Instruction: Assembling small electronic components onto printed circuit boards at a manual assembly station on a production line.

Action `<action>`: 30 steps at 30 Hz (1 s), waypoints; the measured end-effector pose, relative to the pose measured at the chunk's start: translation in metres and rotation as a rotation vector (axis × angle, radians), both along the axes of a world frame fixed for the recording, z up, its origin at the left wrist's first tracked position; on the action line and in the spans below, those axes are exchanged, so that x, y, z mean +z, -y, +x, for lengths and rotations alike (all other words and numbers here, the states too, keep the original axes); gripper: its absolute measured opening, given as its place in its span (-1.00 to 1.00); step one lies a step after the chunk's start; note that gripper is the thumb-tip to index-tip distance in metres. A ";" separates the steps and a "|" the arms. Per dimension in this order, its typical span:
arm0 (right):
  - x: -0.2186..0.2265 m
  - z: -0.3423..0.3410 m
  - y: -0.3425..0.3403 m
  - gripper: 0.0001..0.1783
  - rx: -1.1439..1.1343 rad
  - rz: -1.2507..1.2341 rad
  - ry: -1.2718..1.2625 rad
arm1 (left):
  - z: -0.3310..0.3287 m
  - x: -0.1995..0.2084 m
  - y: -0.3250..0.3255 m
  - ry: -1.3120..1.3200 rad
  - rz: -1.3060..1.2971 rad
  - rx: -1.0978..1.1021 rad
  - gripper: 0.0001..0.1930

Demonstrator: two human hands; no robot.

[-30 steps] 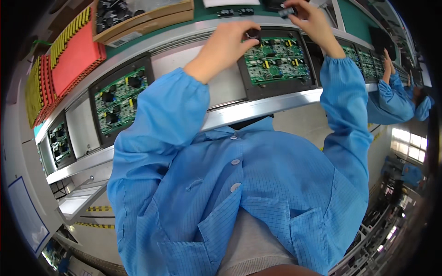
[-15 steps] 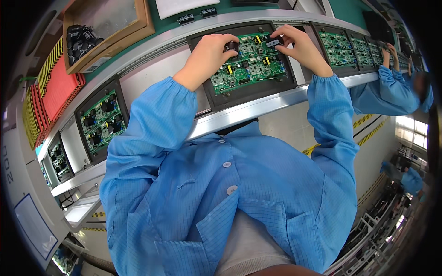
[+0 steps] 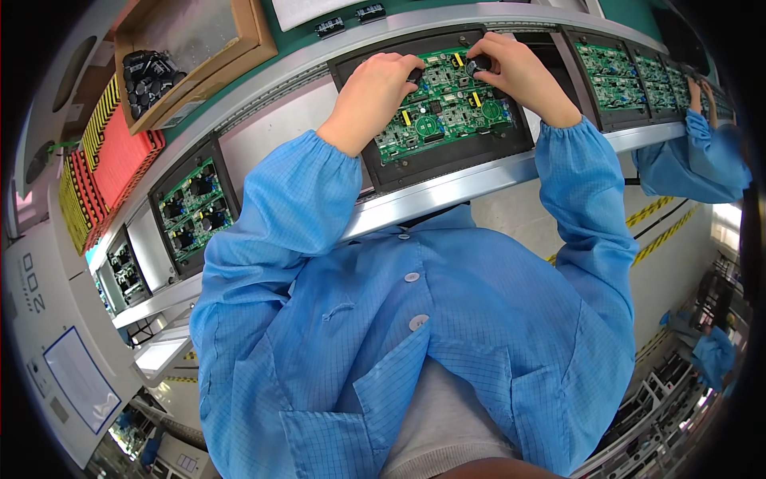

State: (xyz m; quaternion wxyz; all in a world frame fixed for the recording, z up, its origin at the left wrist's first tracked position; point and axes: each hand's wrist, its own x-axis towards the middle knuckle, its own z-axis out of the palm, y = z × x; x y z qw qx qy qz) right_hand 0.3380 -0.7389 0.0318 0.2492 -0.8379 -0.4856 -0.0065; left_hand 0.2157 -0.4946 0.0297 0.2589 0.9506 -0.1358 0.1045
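A green circuit board [image 3: 455, 124] lies in a black carrier frame [image 3: 391, 177] on the conveyor line in front of me. Over its far left part, my left hand [image 3: 379, 92] pinches a black cylindrical capacitor [image 3: 415, 77], mostly covered by the fingers. At the far right part, my right hand [image 3: 523, 76] has thumb and fingers closed round another black capacitor [image 3: 476, 65], its round end showing. Whether either capacitor touches the board is hard to make out. Two round printed spots on the near half of the board are bare.
A cardboard box [image 3: 257, 36] holding several black capacitors [image 3: 150, 80] stands at the far left. Two loose capacitors [image 3: 351, 19] lie beyond the metal rail [image 3: 447, 177]. Further boards in carriers [image 3: 191, 203] sit on both sides. A co-worker's hands [image 3: 702, 97] are at the far right.
The capacitor in my right hand has turned from lying sideways to showing its round end. Both hands stay at the board's far side. The whole view has shifted slightly.
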 end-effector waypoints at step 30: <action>-0.047 -0.010 -0.074 -0.65 -0.243 0.197 0.058 | -0.014 -0.008 -0.054 -0.041 0.083 0.033 -0.66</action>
